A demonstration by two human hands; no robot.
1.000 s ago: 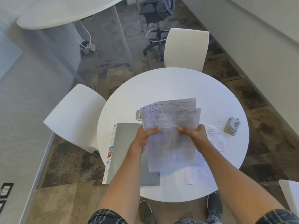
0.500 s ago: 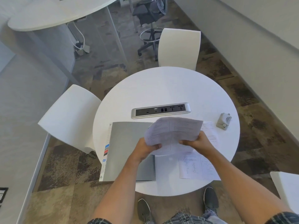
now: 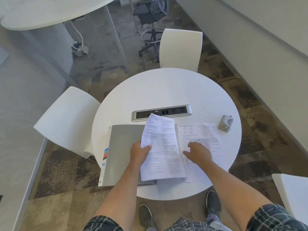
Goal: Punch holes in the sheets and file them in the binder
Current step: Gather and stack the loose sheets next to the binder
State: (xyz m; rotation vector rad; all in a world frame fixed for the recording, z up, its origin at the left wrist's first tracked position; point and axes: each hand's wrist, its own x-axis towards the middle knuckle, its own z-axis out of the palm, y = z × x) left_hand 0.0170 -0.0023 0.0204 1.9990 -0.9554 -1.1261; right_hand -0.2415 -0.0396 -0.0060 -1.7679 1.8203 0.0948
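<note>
We hold the sheets point(image 3: 160, 147) above the near half of the counter point(image 3: 166, 90), their long axis running near to far, overlapping the right edge of the closed binder point(image 3: 123, 155). Our left hand point(image 3: 139, 151) pinches their left edge. Our right hand point(image 3: 197, 152), fingers spread and relaxed, holds nothing above a loose sheet point(image 3: 203, 135). The hole punch point(image 3: 225, 122) lies far right, so the right hand is nearer.

An office: round meeting table point(image 3: 166, 90) with built-in power strip point(image 3: 173, 112).
</note>
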